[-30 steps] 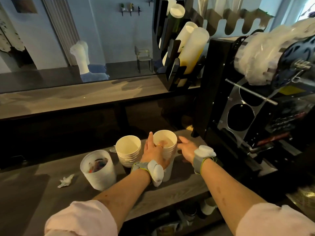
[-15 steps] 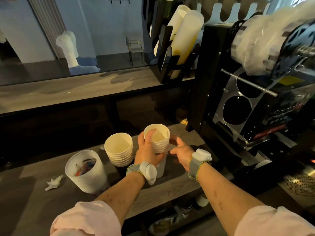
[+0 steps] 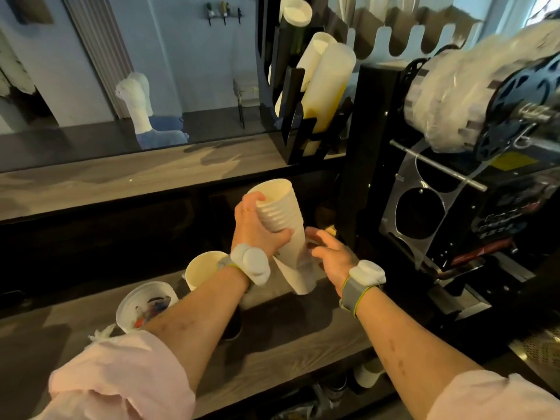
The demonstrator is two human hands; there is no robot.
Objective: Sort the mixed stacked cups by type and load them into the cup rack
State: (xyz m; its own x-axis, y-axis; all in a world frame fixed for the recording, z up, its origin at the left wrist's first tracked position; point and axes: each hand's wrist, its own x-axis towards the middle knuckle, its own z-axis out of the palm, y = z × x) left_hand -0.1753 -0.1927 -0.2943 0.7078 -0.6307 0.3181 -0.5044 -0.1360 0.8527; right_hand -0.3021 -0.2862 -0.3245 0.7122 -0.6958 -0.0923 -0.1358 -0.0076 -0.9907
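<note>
Daylight pours in from the upper right of the frame, blowing out the plastic roll (image 3: 454,95). The lower counter (image 3: 288,344) lies dim under soft shadows. Lines bow toward the edges, and the cups (image 3: 281,219) look slightly smeared.

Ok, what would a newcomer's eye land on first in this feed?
First the tall stack of white cups, tilted at mid-frame and gripped by the left hand, with the right hand open beside its lower end. Next the black cup rack up behind, loaded with long cup sleeves. Last the sealing machine filling the right side, its film roll on top.
</note>
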